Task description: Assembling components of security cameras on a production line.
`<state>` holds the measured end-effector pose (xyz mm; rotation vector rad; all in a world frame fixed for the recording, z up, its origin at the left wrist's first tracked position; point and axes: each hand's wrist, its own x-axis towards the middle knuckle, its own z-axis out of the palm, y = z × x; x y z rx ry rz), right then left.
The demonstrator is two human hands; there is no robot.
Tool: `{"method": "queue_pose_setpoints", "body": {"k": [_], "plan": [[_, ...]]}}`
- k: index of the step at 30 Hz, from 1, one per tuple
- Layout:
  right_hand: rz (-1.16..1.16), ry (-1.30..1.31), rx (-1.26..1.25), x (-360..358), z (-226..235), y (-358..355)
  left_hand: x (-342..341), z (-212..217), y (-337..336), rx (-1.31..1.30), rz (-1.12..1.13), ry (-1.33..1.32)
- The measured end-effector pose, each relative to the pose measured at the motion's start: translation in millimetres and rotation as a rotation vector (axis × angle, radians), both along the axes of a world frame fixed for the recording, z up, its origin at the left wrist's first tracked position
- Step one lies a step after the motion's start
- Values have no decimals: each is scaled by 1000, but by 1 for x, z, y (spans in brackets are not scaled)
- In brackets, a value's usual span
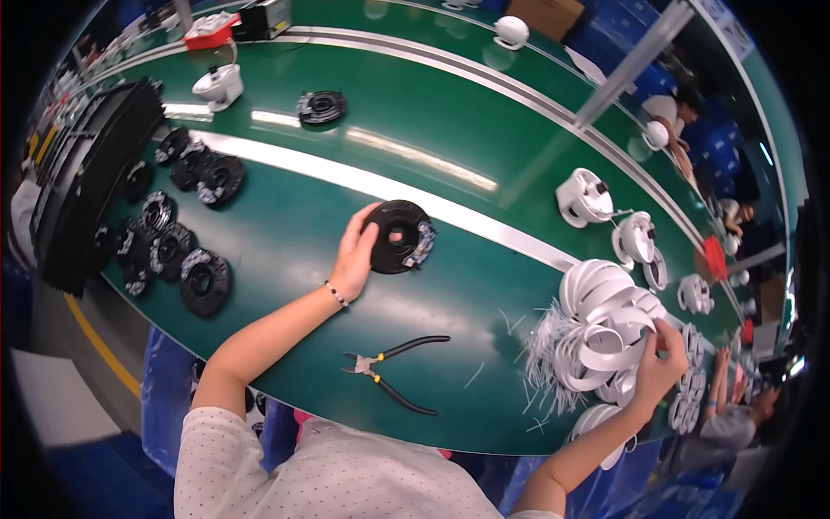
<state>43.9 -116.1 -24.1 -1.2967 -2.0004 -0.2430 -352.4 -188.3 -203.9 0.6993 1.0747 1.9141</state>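
Observation:
My left hand (353, 259) grips a black round plastic disc (391, 251) by its left edge, holding it over the green bench. The disc has a hole in its middle and a cluster of small pale wires and connectors on its right side. At the right, my right hand (661, 368) has its fingers closed on a white plastic ring (638, 318) in a heap of white curved parts (596, 285). Beside that heap lies a bunch of thin white strips (553, 350), like cable ties. Black-handled cutting pliers (411, 346) rest on the bench between my arms, jaws pointing left.
Several more black discs (206, 281) with wiring sit at the bench's left, by black stacked trays (95, 182). Another disc (322, 107) and white housings (584, 197) stand on the green line beyond the pale rail (363, 184). Other people work at the far right.

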Motion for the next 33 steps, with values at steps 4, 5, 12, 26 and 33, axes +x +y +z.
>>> {"method": "queue_pose_setpoints", "body": {"k": [4, 5, 12, 26, 33], "plan": [[214, 79, -176, -113, -39, -9, -4, 22, -11, 50, -172, -275], [289, 106, -306, -135, -60, -2, -6, 21, -11, 95, -201, -287], [259, -113, -450, -205, -118, 11, -13, 1, 0, -50, 18, -89], [303, 226, -483, -244, -106, 0, -17, 5, 5, -18, 14, -104], [589, 380, -663, -290, -119, -11, -16, 17, -2, 49, -249, -239]]}}
